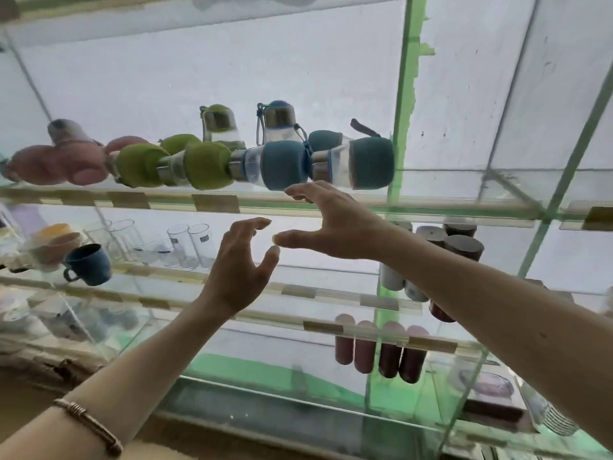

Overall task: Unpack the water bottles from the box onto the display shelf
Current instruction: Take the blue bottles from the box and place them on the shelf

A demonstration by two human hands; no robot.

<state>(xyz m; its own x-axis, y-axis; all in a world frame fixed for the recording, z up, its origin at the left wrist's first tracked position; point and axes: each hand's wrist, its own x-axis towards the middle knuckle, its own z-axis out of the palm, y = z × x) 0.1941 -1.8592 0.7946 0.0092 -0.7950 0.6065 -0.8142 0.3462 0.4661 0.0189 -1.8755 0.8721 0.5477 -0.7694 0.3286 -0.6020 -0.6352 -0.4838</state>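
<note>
Both hands are raised in front of the glass display shelf (298, 204) and neither holds anything. The right hand (335, 224) has its grip spread wide, fingers loosely bent, thumb pointing left. The left hand (237, 270) is spread too, its fingers curved upward, its thumb tip close to the right thumb.

Just above the right fingertips (293, 190), on the shelf, lie two blue bottles (285, 166) on their sides. Further left of the grip lie green bottles (207, 166), then pink bottles (56, 166). Two more bottles stand upright behind the row. The box is not in view.

My reading: this is a moment around placement, with the row laid out and the hands free. Whether the hands are reaching to tidy or drawing off, I cannot tell. The next move likely calls for returning to the box for another bottle, or nudging the blue ones straight.

The bottles look like clear plastic cylinders with soft, matte fabric-like sleeves and shiny metal collars; rounded, so lying down they could roll on smooth glass.
</note>
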